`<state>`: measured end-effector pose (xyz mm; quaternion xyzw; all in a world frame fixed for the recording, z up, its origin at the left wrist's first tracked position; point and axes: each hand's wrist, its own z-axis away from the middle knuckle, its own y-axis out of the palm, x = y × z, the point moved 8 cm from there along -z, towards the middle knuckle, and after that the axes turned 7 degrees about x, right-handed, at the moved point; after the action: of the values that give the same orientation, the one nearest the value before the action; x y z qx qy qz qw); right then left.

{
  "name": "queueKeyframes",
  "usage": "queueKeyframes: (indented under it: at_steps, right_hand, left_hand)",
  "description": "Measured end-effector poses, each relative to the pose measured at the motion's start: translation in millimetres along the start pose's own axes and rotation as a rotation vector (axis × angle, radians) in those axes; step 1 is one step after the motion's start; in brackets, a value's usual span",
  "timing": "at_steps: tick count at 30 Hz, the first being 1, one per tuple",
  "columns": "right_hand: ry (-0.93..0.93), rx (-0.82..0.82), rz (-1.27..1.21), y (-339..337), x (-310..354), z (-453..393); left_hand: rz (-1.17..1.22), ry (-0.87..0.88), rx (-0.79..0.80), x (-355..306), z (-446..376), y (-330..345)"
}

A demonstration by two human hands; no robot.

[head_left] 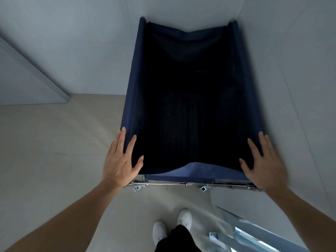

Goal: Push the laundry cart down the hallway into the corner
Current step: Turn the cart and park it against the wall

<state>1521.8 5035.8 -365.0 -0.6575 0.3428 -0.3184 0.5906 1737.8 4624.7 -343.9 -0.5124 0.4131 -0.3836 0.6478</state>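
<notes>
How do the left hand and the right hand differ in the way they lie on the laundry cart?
The left hand lies on the laundry cart at its near left corner, with bare floor beside it; the right hand lies on the near right corner, close to the wall. Both are flat, fingers straight and spread, pointing forward.

The inside of the laundry cart (pixel 189 106) is too dark to show any contents. Its wheels are hidden beneath the fabric and frame. Both forearms, the trousers (pixel 177 240) and the metal fixture (pixel 241 235) at lower right are cut off by the picture's edges.
</notes>
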Motion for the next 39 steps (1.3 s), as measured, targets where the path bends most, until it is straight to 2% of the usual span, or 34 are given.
queueKeyframes:
  at_steps: [14, 25, 34, 39]
  right_hand:
    - [0.004, 0.029, -0.025, -2, 1, 1]
    - [0.002, -0.036, -0.011, -2, -3, -2]
    - [-0.022, -0.138, 0.022, 4, -4, 0]
    - [-0.033, -0.12, 0.016, 19, -4, -3]
  left_hand:
    - [-0.022, -0.017, 0.022, -3, 0, 0]
    - [0.013, 0.008, -0.038, 1, 0, 2]
    - [0.037, -0.008, 0.004, 5, 2, 6]
    - [0.024, -0.018, -0.005, 5, 2, 4]
